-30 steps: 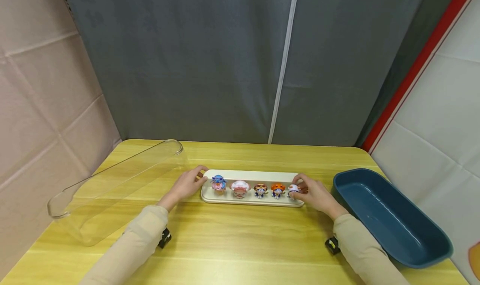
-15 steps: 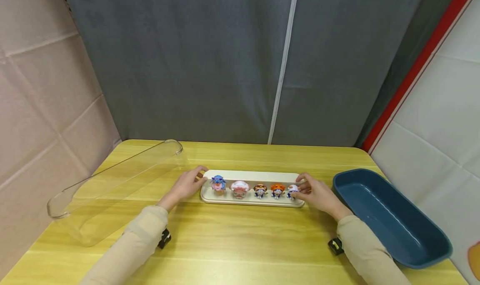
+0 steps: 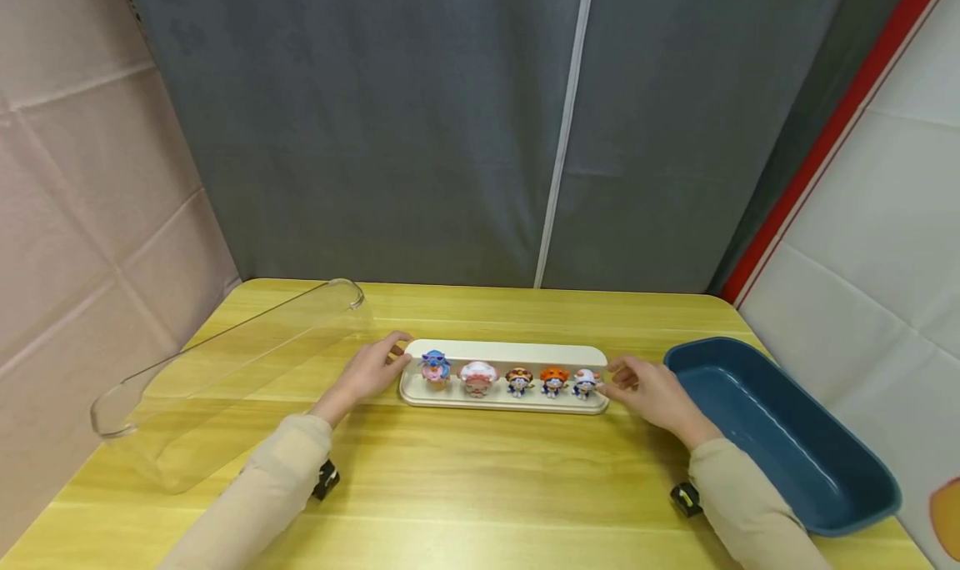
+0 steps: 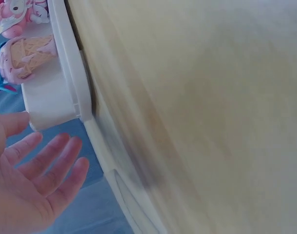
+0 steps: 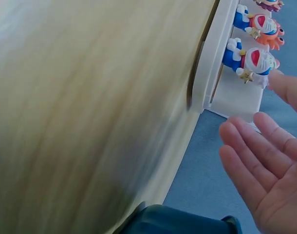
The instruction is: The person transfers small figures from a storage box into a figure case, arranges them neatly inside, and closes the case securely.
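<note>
A long cream tray (image 3: 495, 405) with a raised back lies across the middle of the table, bearing several small cartoon figurines in a row. At its left end stands a figurine with a blue top over a pink ice-cream cone (image 3: 435, 370); a white-hatted figurine (image 3: 585, 383) stands at the right end. My left hand (image 3: 369, 370) is at the tray's left end, thumb tip right at its corner, fingers relaxed. My right hand (image 3: 651, 393) is beside the right end with loose fingers and nothing in them. Its thumb tip (image 5: 285, 87) overlaps the white-hatted figurine's head in the right wrist view.
A clear plastic cover (image 3: 232, 370) lies at the left of the table. The deep blue bin (image 3: 787, 437) stands on the right, close to my right forearm. A grey curtain (image 3: 375, 137) hangs behind the table's far edge.
My right hand has let go of the white-hatted figurine and moved right, off the tray's end. My left hand stays at the left end.
</note>
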A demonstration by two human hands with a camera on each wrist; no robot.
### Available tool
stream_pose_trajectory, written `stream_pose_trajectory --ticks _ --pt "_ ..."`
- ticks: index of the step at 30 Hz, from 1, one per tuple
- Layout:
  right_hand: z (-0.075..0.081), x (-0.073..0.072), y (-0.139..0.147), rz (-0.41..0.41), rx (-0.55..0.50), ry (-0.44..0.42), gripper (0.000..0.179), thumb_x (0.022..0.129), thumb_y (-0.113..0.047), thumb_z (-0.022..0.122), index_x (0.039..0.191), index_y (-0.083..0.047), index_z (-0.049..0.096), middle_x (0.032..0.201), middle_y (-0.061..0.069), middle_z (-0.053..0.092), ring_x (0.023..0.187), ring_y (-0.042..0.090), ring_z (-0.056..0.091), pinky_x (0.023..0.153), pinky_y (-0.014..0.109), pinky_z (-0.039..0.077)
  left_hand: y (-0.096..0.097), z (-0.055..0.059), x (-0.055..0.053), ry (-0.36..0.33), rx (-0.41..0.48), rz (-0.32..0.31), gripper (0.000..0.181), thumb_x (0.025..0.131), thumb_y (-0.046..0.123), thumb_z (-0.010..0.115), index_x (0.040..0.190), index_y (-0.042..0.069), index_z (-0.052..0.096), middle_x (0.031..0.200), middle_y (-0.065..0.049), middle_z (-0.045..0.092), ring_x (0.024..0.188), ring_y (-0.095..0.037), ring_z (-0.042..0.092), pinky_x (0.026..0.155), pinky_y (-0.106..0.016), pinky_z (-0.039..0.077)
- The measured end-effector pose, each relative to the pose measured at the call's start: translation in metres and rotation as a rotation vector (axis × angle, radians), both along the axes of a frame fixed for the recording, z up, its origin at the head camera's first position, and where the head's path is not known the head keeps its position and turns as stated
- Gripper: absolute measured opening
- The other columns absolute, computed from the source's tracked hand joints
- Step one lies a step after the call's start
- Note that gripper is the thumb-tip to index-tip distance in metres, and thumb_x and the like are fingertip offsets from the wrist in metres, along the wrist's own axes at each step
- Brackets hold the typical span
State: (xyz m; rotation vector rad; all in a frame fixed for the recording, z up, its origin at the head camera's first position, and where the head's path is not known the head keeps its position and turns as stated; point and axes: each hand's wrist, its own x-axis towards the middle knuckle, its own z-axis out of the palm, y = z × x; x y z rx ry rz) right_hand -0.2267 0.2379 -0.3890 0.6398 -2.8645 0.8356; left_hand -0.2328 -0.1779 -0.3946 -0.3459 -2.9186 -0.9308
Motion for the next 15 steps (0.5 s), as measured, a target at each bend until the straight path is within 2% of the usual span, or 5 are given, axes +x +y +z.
stream_pose_trajectory --ticks 5,15 --pt "-0.002 0.001 0.002 0.007 0.032 -0.012 0.031 0.077 -0.022 0.069 0.097 0.0 0.06 0.086 0.009 0.061 0.077 0.023 0.058 0.068 0.038 0.047 -0.005 0.008 0.006 0.032 -0.014 0.018 0.036 0.09 0.022 0.052 0.123 0.006 0.047 0.102 -0.015 0.059 0.086 -0.027 0.058 0.073 -0.042 0.046" --pt "-0.011 -0.003 0.003 0.024 0.12 -0.099 0.039 0.074 -0.03 0.071 0.098 -0.001 0.059 0.093 0.012 0.06 0.083 0.026 0.056 0.071 0.041 0.046 -0.008 0.035 0.023 0.172 -0.008 -0.025 0.032 0.09 0.023 0.053 0.113 0.002 0.054 0.1 -0.015 0.06 0.08 -0.025 0.059 0.069 -0.04 0.048"
